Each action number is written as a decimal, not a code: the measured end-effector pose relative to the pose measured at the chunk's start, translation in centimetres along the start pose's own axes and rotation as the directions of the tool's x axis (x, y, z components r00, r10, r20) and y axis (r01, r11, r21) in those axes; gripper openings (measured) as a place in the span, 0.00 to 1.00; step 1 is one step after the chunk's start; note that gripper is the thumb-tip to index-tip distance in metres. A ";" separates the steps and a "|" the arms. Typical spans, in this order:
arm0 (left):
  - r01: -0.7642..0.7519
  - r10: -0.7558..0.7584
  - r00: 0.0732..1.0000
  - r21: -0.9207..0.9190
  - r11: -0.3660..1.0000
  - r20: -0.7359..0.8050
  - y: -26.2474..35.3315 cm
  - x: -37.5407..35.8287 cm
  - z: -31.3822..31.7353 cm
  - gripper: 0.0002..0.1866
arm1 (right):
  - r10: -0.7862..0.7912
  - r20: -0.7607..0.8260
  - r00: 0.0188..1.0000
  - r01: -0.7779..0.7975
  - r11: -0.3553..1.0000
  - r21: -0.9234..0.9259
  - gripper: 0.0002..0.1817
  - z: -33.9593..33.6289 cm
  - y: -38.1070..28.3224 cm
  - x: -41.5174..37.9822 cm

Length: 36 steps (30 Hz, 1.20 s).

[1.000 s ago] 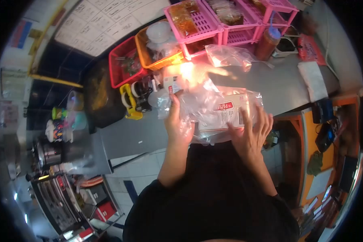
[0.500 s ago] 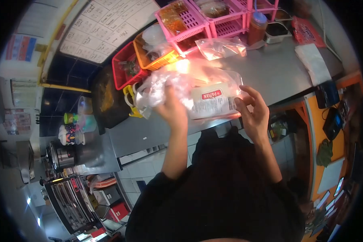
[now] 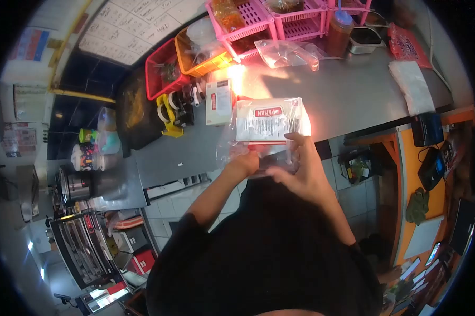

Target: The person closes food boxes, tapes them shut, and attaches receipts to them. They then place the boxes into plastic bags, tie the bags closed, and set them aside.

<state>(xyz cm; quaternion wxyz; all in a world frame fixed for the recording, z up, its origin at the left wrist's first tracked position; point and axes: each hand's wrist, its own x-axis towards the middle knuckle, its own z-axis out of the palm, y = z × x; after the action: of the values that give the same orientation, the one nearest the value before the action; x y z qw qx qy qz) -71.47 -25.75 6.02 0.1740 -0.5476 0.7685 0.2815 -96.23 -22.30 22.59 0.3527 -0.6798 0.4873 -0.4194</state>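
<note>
A white box (image 3: 266, 126) with a red label lies inside a clear plastic bag (image 3: 228, 142) at the counter's near edge. My left hand (image 3: 245, 163) is closed on the gathered plastic at the bag's near side, just below the box. At the box's lower right corner, my right hand (image 3: 305, 171) has its thumb and index finger spread apart around the bag's edge. Its other fingers are partly hidden. Behind the bag, to the left, stands a second white box (image 3: 217, 102) with a similar red label.
Left of the boxes are a yellow tape dispenser (image 3: 170, 117) and several pens (image 3: 196, 95). Red (image 3: 156, 84) and orange (image 3: 200, 63) baskets and pink racks (image 3: 248, 32) line the back of the steel counter (image 3: 348, 100). A bottle with a blue lid (image 3: 339, 34) stands farther right.
My left hand has come down from the crumpled plastic at upper left to the bag's near side. My right hand has moved lower and left. The second box and the tape dispensers are uncovered.
</note>
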 end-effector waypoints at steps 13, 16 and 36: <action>-0.281 0.343 0.939 0.545 0.790 -0.013 1.4 -10.2 -28.0 0.18 | 0.373 -0.171 0.912 -0.080 0.570 0.818 0.17 -5.6 2.9 6.8; -0.478 0.459 0.878 0.241 0.845 0.135 3.0 -14.3 -29.7 0.14 | 0.430 -0.254 0.866 0.062 0.413 0.909 0.18 -4.7 2.1 8.2; -0.652 0.470 0.493 0.047 0.757 -0.732 1.0 -5.7 -22.6 0.24 | 0.377 -0.329 0.866 -0.150 0.823 0.547 0.24 2.9 -4.6 9.4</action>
<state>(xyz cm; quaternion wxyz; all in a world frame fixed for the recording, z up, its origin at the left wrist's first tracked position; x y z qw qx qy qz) -69.57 -35.34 27.16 -0.3024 -0.3451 0.8701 0.1799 -90.26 -29.82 27.68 0.4595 -0.3801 0.5163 -0.6147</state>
